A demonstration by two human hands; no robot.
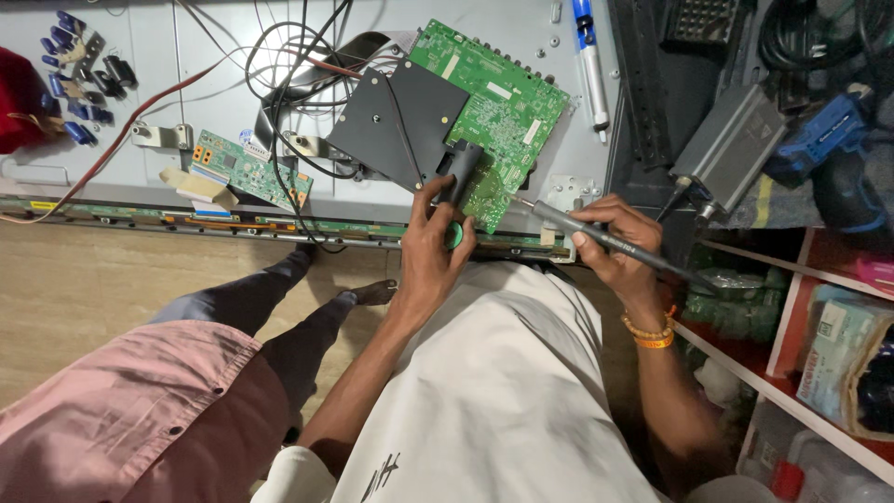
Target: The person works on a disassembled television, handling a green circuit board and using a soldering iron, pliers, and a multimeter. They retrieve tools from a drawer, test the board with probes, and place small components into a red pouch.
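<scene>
Holding a dark soldering iron [610,240] pinched in the right hand [619,247], tip at 9 o'clock beside the green circuit board [494,102]. Left hand [433,247] grips a black tool [458,172] on the board's lower edge at 12 o'clock. Risk, as I judge it: the tip could slip into the left fingers or bridge neighbouring pads.

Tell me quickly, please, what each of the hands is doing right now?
Left hand: closed around a dark grey handheld tool at the green circuit board.
Right hand: closed on a grey soldering iron.
</scene>
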